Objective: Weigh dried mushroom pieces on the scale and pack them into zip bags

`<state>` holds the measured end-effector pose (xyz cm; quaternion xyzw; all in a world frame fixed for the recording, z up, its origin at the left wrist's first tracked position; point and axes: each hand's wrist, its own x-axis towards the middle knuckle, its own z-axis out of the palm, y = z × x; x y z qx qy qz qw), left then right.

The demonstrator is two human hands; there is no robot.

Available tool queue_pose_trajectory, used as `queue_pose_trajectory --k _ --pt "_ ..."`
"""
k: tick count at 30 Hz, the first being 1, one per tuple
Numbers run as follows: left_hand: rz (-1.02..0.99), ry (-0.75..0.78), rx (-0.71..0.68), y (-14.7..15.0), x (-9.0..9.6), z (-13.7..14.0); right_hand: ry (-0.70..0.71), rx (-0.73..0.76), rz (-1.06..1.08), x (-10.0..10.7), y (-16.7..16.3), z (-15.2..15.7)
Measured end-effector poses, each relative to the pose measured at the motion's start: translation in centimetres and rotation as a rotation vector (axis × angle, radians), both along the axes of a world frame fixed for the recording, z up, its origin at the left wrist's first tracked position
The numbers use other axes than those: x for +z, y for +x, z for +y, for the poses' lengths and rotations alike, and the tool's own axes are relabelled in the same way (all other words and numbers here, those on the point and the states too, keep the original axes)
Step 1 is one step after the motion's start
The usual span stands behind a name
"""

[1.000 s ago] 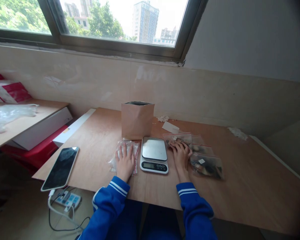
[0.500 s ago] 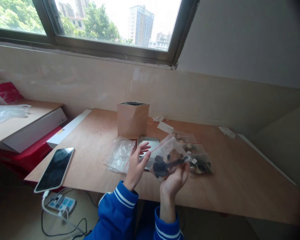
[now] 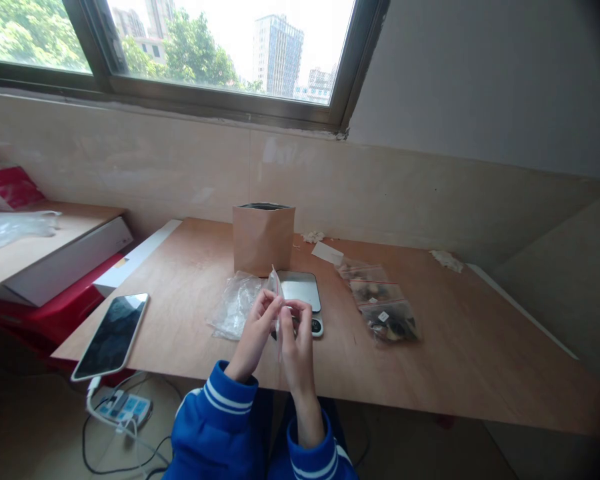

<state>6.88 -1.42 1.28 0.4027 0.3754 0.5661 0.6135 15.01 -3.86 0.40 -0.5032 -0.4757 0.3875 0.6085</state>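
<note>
Both hands meet over the front middle of the table, pinching a clear zip bag (image 3: 275,283) that is now turned nearly edge-on. My left hand (image 3: 256,330) grips it from the left, fingers closed. My right hand (image 3: 298,340) closes on it from the right, and what the bag contains is mostly hidden behind the fingers. Just behind them lies a small digital scale (image 3: 300,290) with a silver plate, partly covered by the hands. To the left is a pile of clear empty-looking plastic bags (image 3: 236,307). Filled zip bags (image 3: 387,321) with dark and brown pieces lie to the right.
A brown paper bag (image 3: 263,239) stands open behind the scale. A white card (image 3: 327,253) and crumpled white scraps (image 3: 447,261) lie toward the wall. At the table's left edge rests a phone (image 3: 113,337) on a cable, above a power strip (image 3: 125,408).
My right hand has moved left, bringing the filled zip bag from in front of the other filled bags to my left hand. My left hand has closed on it.
</note>
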Motion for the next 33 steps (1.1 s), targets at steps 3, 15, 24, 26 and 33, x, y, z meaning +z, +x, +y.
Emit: queue_pose_trajectory --k 3,15,24,26,33 --pt "0.011 0.002 0.019 -0.2 -0.3 0.1 -0.014 0.106 0.059 0.1 0.0 -0.1" --pt "0.318 0.148 0.023 0.0 -0.1 0.1 0.050 0.190 0.107 -0.1 1.0 0.1" --pt "0.373 0.217 -0.026 0.3 0.4 0.1 0.019 0.112 0.218 0.2 1.4 0.0" --pt "0.374 0.227 -0.041 0.4 0.4 0.0 0.010 0.074 0.238 0.1 1.5 -0.1" --pt "0.422 0.220 -0.109 0.3 0.0 0.0 0.012 0.043 0.040 -0.1 2.6 -0.1"
